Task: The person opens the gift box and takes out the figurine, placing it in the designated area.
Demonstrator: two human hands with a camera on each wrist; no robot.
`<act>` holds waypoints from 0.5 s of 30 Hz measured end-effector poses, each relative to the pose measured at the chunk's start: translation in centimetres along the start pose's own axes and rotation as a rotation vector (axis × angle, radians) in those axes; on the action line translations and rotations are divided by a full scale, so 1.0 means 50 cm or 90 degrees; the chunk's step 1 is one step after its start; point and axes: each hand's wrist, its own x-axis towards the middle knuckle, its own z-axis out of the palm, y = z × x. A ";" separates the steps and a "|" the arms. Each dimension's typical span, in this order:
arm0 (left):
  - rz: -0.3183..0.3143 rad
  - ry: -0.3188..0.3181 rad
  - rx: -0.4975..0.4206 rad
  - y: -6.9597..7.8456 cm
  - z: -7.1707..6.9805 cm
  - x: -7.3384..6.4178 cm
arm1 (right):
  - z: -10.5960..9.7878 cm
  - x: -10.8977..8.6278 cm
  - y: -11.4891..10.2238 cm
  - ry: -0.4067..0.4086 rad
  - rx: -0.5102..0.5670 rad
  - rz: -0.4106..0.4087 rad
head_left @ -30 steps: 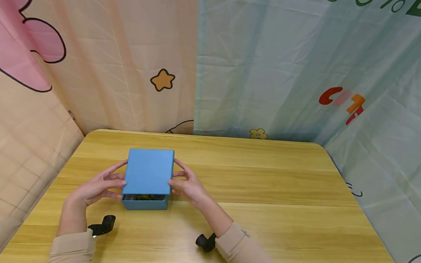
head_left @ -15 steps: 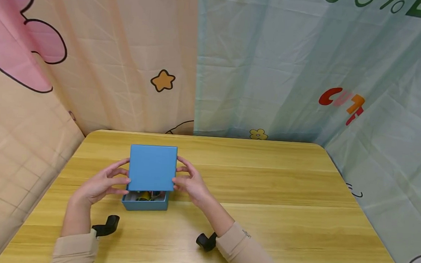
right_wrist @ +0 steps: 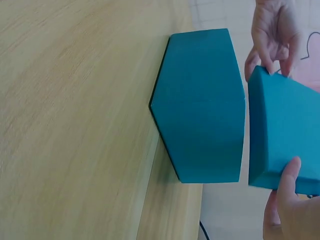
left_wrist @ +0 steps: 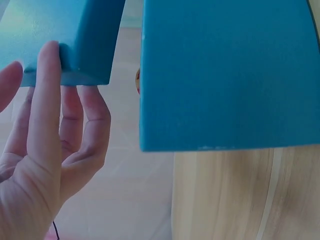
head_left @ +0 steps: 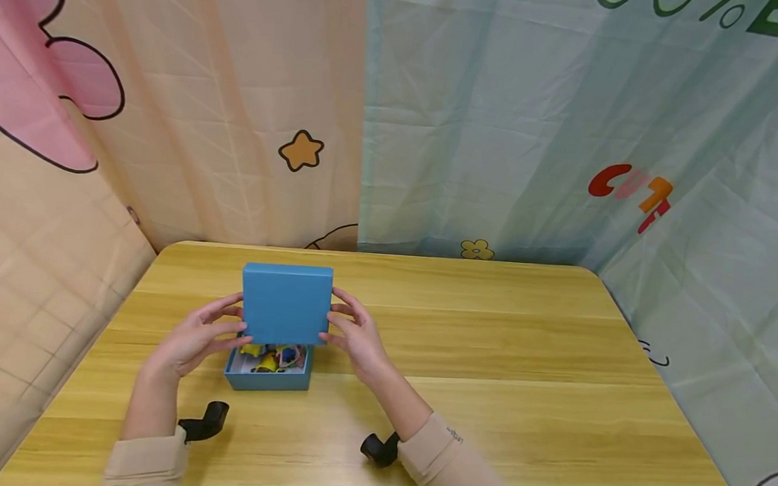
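A blue box lid [head_left: 286, 303] is held raised and tilted over its blue box [head_left: 269, 382], whose front part shows uncovered. My left hand [head_left: 196, 335] grips the lid's left side, fingers spread along the edge; in the left wrist view the thumb and fingers of that hand [left_wrist: 50, 130] bend about a lid corner [left_wrist: 65, 60]. On the opposite side, my right hand [head_left: 361, 346] pinches the lid's edge. In the right wrist view a gap separates the lid [right_wrist: 287, 130] from the box [right_wrist: 200, 105]. Small yellow and mixed-colour items [head_left: 268, 362] lie inside, partly hidden by the lid.
The box stands on the left half of a wooden table [head_left: 488, 370]. Printed curtains [head_left: 478, 129] hang behind the table and along its sides. A black wrist camera [head_left: 205, 421] is on the left forearm, another black camera [head_left: 380, 449] on the right.
Both hands have lifted the lid up and slightly right, tipping its far edge upward. More of the box's inside and its small items now shows; the box itself has stayed in place.
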 end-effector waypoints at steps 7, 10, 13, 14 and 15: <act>0.018 0.031 -0.050 0.006 0.015 0.002 | 0.011 -0.002 0.002 0.044 0.069 -0.020; 0.021 0.047 -0.061 0.010 0.024 0.003 | 0.014 -0.003 0.004 0.058 0.084 -0.035; 0.027 0.059 -0.070 0.013 0.032 0.003 | 0.017 -0.004 0.006 0.070 0.099 -0.050; 0.030 0.062 -0.070 0.014 0.034 0.004 | 0.018 -0.004 0.007 0.074 0.099 -0.057; 0.034 0.066 -0.064 0.015 0.036 0.004 | 0.018 -0.004 0.008 0.079 0.095 -0.061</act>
